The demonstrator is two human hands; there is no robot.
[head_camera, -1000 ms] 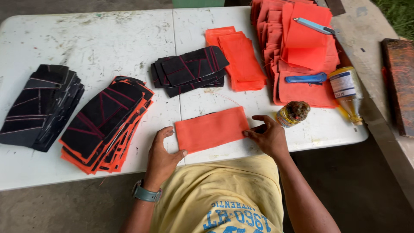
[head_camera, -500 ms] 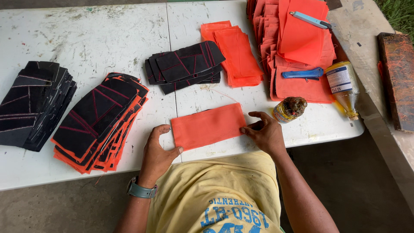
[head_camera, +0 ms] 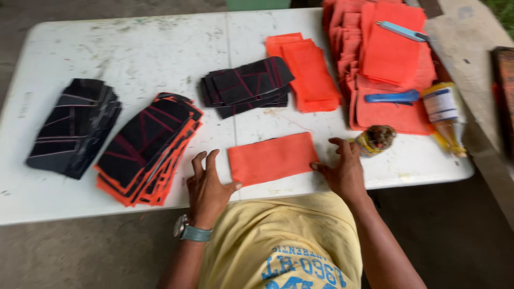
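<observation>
White table (head_camera: 134, 53); left hand (head_camera: 206, 187), right hand (head_camera: 342, 171) flat, open, touching orange cloth piece (head_camera: 273, 159), gripping nothing

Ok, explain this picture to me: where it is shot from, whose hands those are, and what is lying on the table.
The camera sits on a person's head and looks down, so both hands are that person's own. The left hand, with a wristwatch, and the right hand lie flat at the two ends of an orange fabric piece on a white table. Neither grips anything. Around it lie a black stack, a black-on-orange stack, more orange pieces, a blue pen and a bottle.
</observation>
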